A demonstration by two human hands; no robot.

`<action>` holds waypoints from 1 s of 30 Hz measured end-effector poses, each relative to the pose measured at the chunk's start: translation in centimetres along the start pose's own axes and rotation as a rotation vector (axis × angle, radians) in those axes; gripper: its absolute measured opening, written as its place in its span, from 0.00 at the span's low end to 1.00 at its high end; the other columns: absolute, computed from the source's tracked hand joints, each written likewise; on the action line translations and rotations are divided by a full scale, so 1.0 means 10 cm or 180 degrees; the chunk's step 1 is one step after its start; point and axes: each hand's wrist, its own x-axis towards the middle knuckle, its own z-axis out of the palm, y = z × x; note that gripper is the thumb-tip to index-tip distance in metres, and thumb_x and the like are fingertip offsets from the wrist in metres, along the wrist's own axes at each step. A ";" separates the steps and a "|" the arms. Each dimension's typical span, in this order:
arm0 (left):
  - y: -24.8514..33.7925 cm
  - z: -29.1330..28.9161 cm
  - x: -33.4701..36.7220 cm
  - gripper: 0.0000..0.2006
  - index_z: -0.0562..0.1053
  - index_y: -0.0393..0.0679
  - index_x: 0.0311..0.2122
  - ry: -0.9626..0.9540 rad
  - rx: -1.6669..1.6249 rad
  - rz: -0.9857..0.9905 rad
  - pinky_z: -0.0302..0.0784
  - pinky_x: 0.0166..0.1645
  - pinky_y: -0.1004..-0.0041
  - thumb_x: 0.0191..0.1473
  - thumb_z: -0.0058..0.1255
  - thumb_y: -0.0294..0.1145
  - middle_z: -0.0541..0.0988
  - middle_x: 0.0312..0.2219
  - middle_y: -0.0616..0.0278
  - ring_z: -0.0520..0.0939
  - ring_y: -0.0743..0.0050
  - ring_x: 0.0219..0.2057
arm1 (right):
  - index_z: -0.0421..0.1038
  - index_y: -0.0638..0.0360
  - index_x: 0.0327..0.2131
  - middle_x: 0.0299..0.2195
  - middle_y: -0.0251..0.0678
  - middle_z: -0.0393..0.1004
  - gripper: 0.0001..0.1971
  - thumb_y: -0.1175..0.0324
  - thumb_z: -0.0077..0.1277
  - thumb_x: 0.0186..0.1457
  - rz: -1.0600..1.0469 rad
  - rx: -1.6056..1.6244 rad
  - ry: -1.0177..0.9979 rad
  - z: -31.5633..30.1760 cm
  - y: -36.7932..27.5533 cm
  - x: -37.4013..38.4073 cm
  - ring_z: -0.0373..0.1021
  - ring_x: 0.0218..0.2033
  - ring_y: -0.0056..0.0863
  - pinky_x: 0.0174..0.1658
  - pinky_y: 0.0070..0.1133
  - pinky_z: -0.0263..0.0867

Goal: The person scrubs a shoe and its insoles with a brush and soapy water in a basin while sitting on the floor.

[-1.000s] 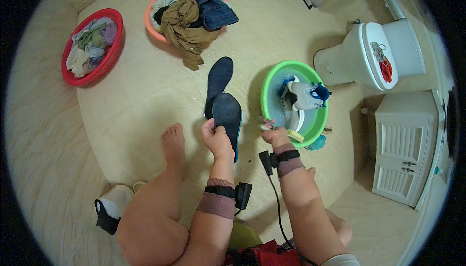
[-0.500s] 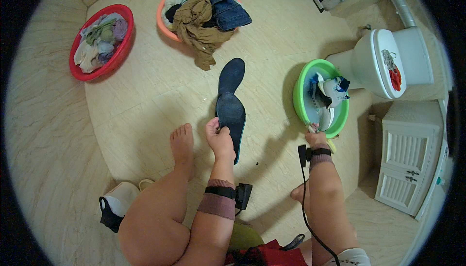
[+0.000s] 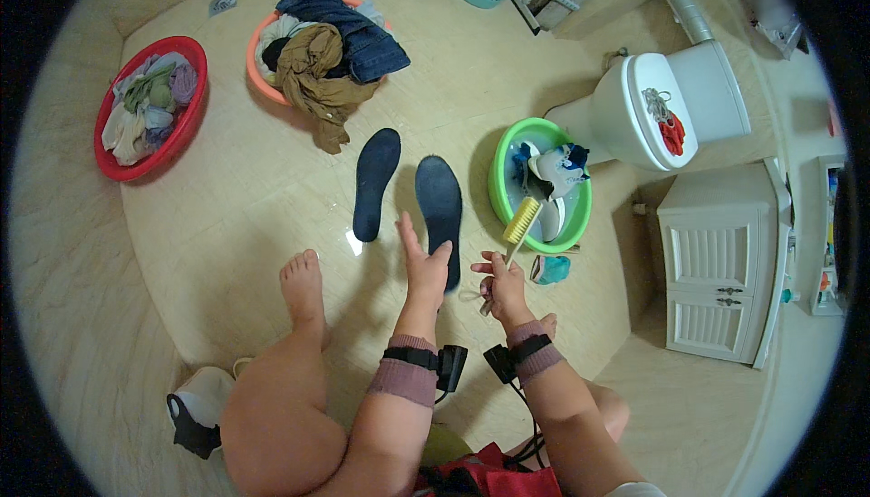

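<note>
Two dark blue insoles lie side by side on the floor: the left insole flat and apart from my hands, the right insole with its heel end beside my left hand. My left hand is open, fingers stretched out and thumb over that insole's edge; whether it presses on it I cannot tell. My right hand is closed round the handle of a scrub brush, its yellow bristles raised near the basin. A pale loop hangs by my right fingers. The green basin holds water and a white-and-blue shoe.
A teal-and-white item lies beside the basin. Clothes fill a red basin and an orange basin on the far left. To the right stand a toilet and a white cabinet. A white bag-like item sits by my left leg.
The insoles, overlapping before, now lie apart. My left hand has opened. My right hand has come from the basin's near rim toward the middle with the brush. The whole view has shifted.
</note>
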 end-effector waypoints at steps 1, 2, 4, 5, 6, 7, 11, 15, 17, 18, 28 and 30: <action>-0.09 -0.01 0.05 0.38 0.49 0.43 0.66 0.0245 0.0177 -0.0166 0.47 0.67 0.67 0.50 0.49 0.19 0.51 0.65 0.47 0.52 0.56 0.66 | 0.68 0.64 0.43 0.30 0.41 0.77 0.18 0.57 0.40 0.65 -0.0115 -0.0057 0.0179 0.05 -0.05 0.02 0.60 0.11 0.19 0.14 0.18 0.54; -0.18 -0.03 0.10 0.37 0.51 0.42 0.65 0.0494 0.0349 -0.0334 0.47 0.67 0.66 0.49 0.50 0.21 0.52 0.65 0.47 0.53 0.54 0.66 | 0.68 0.64 0.43 0.30 0.41 0.77 0.18 0.57 0.40 0.65 -0.0162 -0.0079 0.0166 0.08 -0.08 0.00 0.60 0.11 0.19 0.14 0.18 0.54; -0.24 -0.09 0.09 0.34 0.56 0.41 0.63 0.0487 0.0191 -0.0553 0.52 0.66 0.64 0.49 0.50 0.22 0.57 0.62 0.45 0.59 0.52 0.63 | 0.68 0.63 0.40 0.27 0.40 0.76 0.15 0.59 0.41 0.64 0.0246 -0.0252 -0.0090 0.03 -0.04 -0.05 0.61 0.11 0.19 0.13 0.18 0.55; -0.28 -0.09 0.08 0.31 0.59 0.40 0.61 0.0534 0.0418 -0.0799 0.55 0.65 0.64 0.49 0.49 0.22 0.61 0.60 0.45 0.62 0.52 0.61 | 0.68 0.64 0.40 0.26 0.41 0.76 0.15 0.59 0.42 0.64 0.0373 -0.0409 -0.0190 0.01 -0.05 -0.05 0.61 0.10 0.20 0.13 0.18 0.55; -0.26 -0.10 0.06 0.27 0.63 0.39 0.58 0.0586 0.0677 -0.1047 0.58 0.63 0.64 0.50 0.48 0.22 0.65 0.57 0.45 0.66 0.52 0.59 | 0.68 0.64 0.40 0.26 0.41 0.76 0.15 0.59 0.42 0.64 0.0379 -0.0418 -0.0187 0.00 -0.02 -0.06 0.61 0.10 0.20 0.13 0.18 0.55; -0.28 -0.07 0.05 0.23 0.67 0.37 0.54 0.0631 0.0633 -0.0940 0.65 0.59 0.65 0.50 0.47 0.22 0.72 0.52 0.48 0.71 0.55 0.55 | 0.68 0.64 0.40 0.26 0.41 0.76 0.15 0.60 0.42 0.64 0.0432 -0.0610 -0.0294 -0.02 0.01 -0.06 0.61 0.11 0.19 0.13 0.19 0.55; -0.36 -0.10 0.10 0.22 0.68 0.38 0.53 0.0502 0.0574 -0.0836 0.70 0.52 0.72 0.50 0.48 0.22 0.75 0.47 0.54 0.76 0.65 0.47 | 0.69 0.66 0.38 0.26 0.43 0.76 0.15 0.61 0.43 0.62 0.0473 -0.1086 -0.0319 -0.01 0.16 0.19 0.61 0.10 0.21 0.13 0.20 0.56; -0.57 -0.58 0.27 0.14 0.72 0.37 0.45 0.1025 0.0139 -0.1073 0.70 0.45 0.76 0.52 0.47 0.21 0.74 0.37 0.64 0.74 0.73 0.39 | 0.70 0.66 0.35 0.23 0.41 0.75 0.12 0.64 0.48 0.58 0.0280 -0.1230 -0.0271 0.04 0.43 0.65 0.63 0.11 0.23 0.13 0.22 0.58; -0.64 -0.85 0.29 0.12 0.72 0.37 0.45 0.1275 -0.0104 -0.1028 0.69 0.45 0.77 0.54 0.47 0.21 0.74 0.37 0.64 0.74 0.75 0.38 | 0.71 0.64 0.34 0.23 0.39 0.75 0.12 0.63 0.49 0.58 0.0257 -0.1131 -0.0355 0.18 0.45 0.78 0.61 0.10 0.20 0.12 0.20 0.57; -0.69 -0.94 0.29 0.12 0.72 0.37 0.45 0.1327 -0.0004 -0.1060 0.69 0.45 0.77 0.54 0.47 0.21 0.74 0.37 0.64 0.74 0.75 0.38 | 0.71 0.64 0.32 0.21 0.37 0.74 0.10 0.65 0.49 0.58 0.0232 -0.1146 -0.0355 0.25 0.44 0.82 0.61 0.10 0.20 0.12 0.20 0.55; -0.68 -1.47 0.41 0.18 0.68 0.37 0.53 0.0832 0.0652 -0.1065 0.69 0.50 0.77 0.55 0.48 0.23 0.74 0.44 0.60 0.74 0.74 0.45 | 0.72 0.65 0.29 0.24 0.52 0.75 0.15 0.63 0.63 0.45 -0.0810 -0.2526 0.0371 0.40 0.69 1.61 0.74 0.30 0.51 0.35 0.37 0.69; -0.69 -1.46 0.45 0.18 0.68 0.38 0.53 0.0578 0.1446 -0.0783 0.69 0.51 0.76 0.56 0.48 0.23 0.74 0.46 0.59 0.74 0.73 0.47 | 0.71 0.65 0.31 0.24 0.52 0.75 0.17 0.63 0.64 0.44 -0.1010 -0.2284 0.0444 0.40 0.81 1.73 0.74 0.28 0.51 0.34 0.37 0.69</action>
